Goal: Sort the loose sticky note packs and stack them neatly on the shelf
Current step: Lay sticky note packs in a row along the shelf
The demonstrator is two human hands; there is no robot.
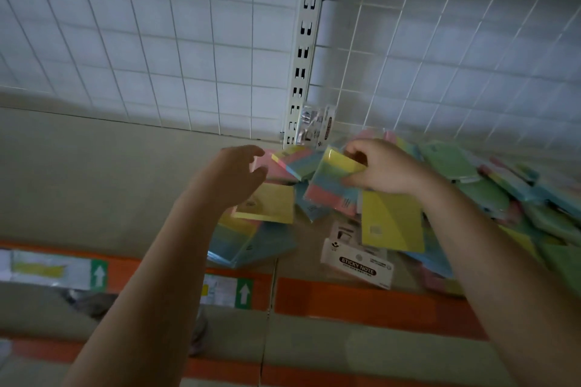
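- Striped plastic-wrapped pack (334, 177), yellow at top, then blue, then pink, pinched in the right hand (382, 166): thumb on its near face, fingers curled over the top edge. Pack tilted, raised above the shelf (110, 185).
- Left hand (240, 174) with fingers loosely bent and thumb spread, holding nothing; fingertips just beside a pink pack (273, 166), contact uncertain in the dim, blurred view.
- Second striped pack (295, 162) leans between the two hands, partly over the pink one.
- Yellow pack (267, 203) lies flat just below the left hand. Beneath it, a larger pack with yellow and blue bands (251, 240), near the shelf's front edge.
- Long yellow pack (391, 225) lies under the right wrist, tilted.
- White card pack labelled "STICKY NOTE" (358, 261) lies flat at the front, between the two forearms.
- Loose heap of packs (503, 192), mostly green, blue, pink and yellow, piled at the right of the shelf, overlapping at all angles, reaching up to the back grid.
- Clear pack (317, 126) stands against the slotted white upright post (301, 50) at the back.
- White wire grid panel (157, 41) forms the rear wall on both sides of the post.
- Orange front rail (361, 298) carries price labels with green arrow tags (99, 275); left part of the shelf is bare grey surface.
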